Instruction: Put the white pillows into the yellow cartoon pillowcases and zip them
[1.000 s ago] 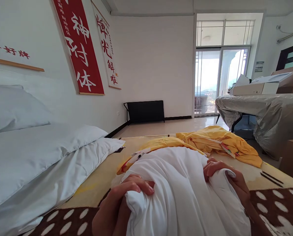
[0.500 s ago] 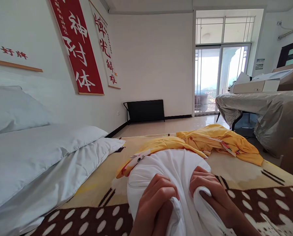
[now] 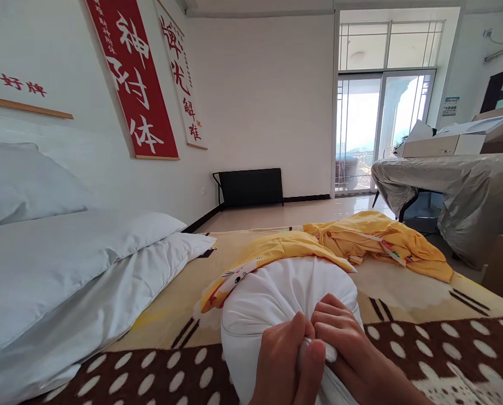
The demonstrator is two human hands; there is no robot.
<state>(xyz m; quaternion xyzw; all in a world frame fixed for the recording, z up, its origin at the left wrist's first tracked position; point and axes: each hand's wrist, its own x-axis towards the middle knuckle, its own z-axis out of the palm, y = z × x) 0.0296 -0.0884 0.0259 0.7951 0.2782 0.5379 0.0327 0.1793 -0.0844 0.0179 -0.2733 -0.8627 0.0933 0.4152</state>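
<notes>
A plump white pillow [image 3: 272, 295] lies in front of me on the bed, its fabric puckered into folds that run toward my hands. My left hand [image 3: 287, 354] is closed around the near edge of it. Right beside it, knuckles almost touching, my right hand [image 3: 346, 343] grips another bunch of the same edge. Over the pillow's far end lies a yellow cloth [image 3: 282, 246] with a printed cat face, like a pillowcase. How far the cloth wraps around the pillow I cannot tell.
White pillows [image 3: 78, 253] are stacked at the left. Another crumpled yellow cloth [image 3: 386, 239] lies at the bed's far right. The patterned blanket [image 3: 162, 371] covers the bed. Beyond stand a plastic-covered table [image 3: 466, 174] with boxes and a black folded item [image 3: 251, 187] by the wall.
My hands have come together from the two sides, drawing the gripped pillow edges close to each other. The pillow's top is more gathered now. The yellow cloths have hardly moved.
</notes>
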